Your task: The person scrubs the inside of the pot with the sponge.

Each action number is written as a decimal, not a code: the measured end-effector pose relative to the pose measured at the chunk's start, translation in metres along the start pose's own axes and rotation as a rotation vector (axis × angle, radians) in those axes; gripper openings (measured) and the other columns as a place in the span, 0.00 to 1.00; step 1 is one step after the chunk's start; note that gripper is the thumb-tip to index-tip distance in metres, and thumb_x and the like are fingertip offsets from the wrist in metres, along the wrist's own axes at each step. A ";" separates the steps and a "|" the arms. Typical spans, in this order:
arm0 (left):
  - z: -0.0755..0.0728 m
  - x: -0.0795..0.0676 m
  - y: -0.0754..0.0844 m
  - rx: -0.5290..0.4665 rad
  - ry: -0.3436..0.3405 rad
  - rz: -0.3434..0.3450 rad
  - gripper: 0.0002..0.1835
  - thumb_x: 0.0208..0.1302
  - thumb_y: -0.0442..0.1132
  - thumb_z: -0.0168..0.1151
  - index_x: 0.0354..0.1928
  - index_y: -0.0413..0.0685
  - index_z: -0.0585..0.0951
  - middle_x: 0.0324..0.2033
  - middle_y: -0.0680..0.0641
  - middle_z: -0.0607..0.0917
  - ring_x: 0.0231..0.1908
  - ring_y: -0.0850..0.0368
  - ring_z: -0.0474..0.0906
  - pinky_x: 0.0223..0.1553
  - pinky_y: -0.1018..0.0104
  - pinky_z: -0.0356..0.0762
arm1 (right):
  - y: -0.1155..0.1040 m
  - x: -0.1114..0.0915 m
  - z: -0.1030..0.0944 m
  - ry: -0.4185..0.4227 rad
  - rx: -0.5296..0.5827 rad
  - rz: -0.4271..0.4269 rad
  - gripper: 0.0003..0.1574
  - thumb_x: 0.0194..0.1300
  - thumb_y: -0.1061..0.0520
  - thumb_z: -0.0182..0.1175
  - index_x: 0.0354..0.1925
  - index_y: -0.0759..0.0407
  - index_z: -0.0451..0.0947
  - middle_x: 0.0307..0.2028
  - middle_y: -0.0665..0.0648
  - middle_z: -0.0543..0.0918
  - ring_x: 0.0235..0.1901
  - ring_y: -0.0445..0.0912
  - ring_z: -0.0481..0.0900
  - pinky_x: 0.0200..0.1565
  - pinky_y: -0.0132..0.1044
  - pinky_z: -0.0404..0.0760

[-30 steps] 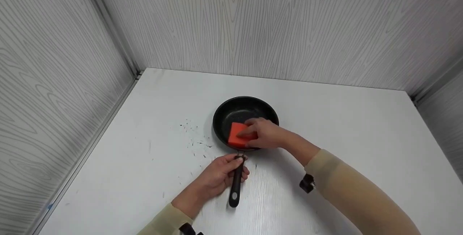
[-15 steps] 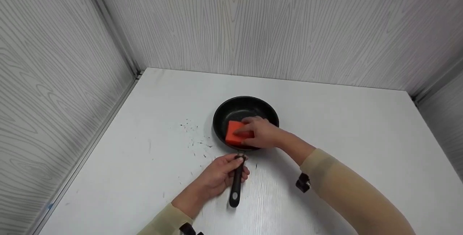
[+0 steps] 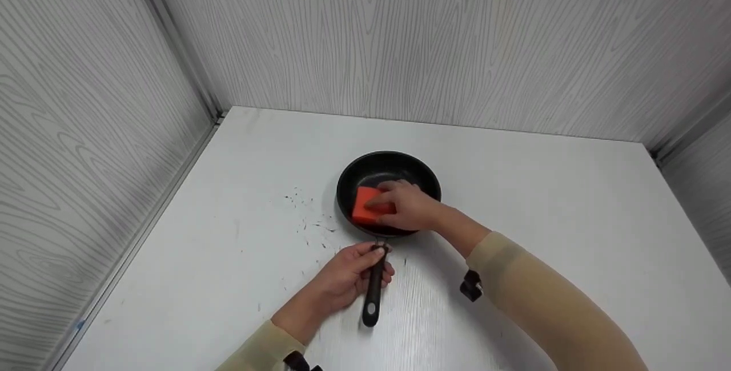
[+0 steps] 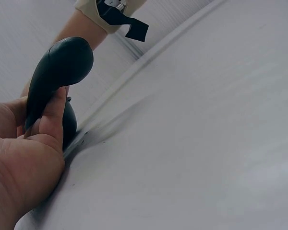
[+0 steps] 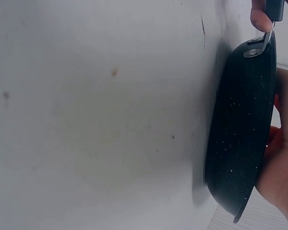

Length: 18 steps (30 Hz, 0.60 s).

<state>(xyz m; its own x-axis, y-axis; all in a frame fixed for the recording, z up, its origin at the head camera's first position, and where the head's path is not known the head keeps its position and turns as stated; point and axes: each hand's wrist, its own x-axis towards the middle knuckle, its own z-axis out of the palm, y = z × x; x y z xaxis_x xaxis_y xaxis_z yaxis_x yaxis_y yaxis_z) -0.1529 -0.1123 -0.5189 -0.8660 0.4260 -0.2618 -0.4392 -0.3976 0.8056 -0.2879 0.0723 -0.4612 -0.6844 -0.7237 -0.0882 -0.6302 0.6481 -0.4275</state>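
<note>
A black frying pan [image 3: 388, 162] sits on the white table, its handle [image 3: 374, 297] pointing toward me. My left hand [image 3: 348, 277] grips that handle near the pan, thumb on top; the left wrist view shows the fingers wrapped round the handle [image 4: 67, 60]. Inside the pan, my right hand [image 3: 410, 208] holds a red-orange sponge [image 3: 362, 205] against the near left part of the bottom, fingers spread over it. From the right wrist view the pan's speckled outer side [image 5: 240, 115] hides most of the sponge and the fingertips.
Dark crumbs and specks [image 3: 320, 227] lie scattered on the white table [image 3: 531, 200] left of the pan. Grey wood-grain panels [image 3: 400, 40] rise behind the table and along both sides.
My right hand has slid the sponge a short way left and toward the far side within the pan. The left hand and the pan have stayed in place.
</note>
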 end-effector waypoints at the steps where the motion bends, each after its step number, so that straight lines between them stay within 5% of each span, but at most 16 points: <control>1: 0.000 0.000 0.000 0.002 0.003 0.000 0.20 0.82 0.37 0.58 0.64 0.29 0.75 0.34 0.42 0.87 0.33 0.57 0.86 0.42 0.63 0.88 | 0.000 0.001 0.000 0.006 -0.003 -0.002 0.25 0.75 0.45 0.67 0.67 0.42 0.83 0.75 0.64 0.70 0.75 0.60 0.64 0.75 0.65 0.60; 18: -0.001 0.001 0.001 0.004 0.009 -0.015 0.21 0.81 0.38 0.59 0.66 0.29 0.75 0.36 0.41 0.87 0.34 0.55 0.86 0.43 0.62 0.88 | -0.003 0.014 0.003 0.047 -0.042 0.059 0.26 0.76 0.41 0.65 0.68 0.41 0.82 0.74 0.62 0.71 0.75 0.61 0.65 0.74 0.71 0.58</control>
<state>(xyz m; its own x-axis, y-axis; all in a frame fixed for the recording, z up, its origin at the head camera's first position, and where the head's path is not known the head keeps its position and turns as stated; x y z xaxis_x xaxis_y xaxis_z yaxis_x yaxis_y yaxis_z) -0.1541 -0.1128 -0.5187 -0.8616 0.4247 -0.2782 -0.4508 -0.3880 0.8039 -0.2947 0.0597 -0.4635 -0.7369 -0.6724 -0.0695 -0.6021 0.6997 -0.3846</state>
